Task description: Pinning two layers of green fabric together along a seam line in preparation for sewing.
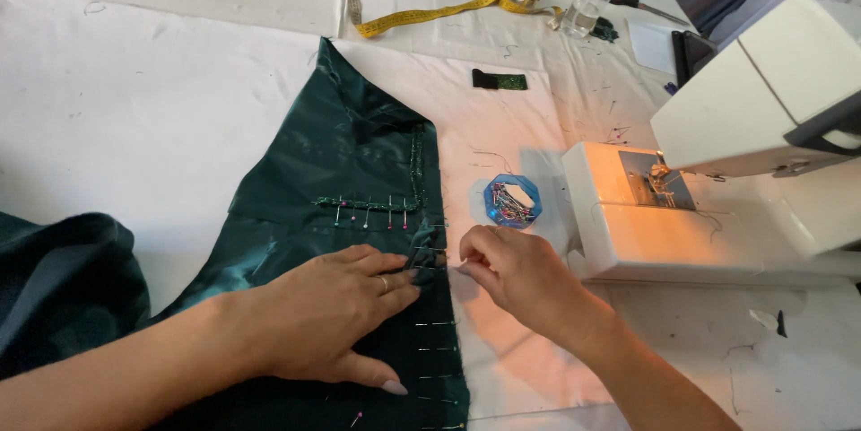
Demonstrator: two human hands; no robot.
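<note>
A long panel of dark green satin fabric [341, 171] lies flat on the white surface [134, 126], its long axis running from the person's body away toward the far edge, where it narrows to a point aimed at the yellow tape measure [430, 11]. The left hand [336, 310] presses palm-down on the cloth, fingers spread and pointing right toward the hem. The right hand [516, 274] sits just beside that edge, fingertips pinched together on a pin [430, 250] lying crosswise to the hem. More pins [437, 323] run down the same edge, each pointing sideways, and another row stands along a beaded trim [368, 205] farther up. A blue octagonal pin box [511, 200] rests near the white sewing machine [717, 180].
</note>
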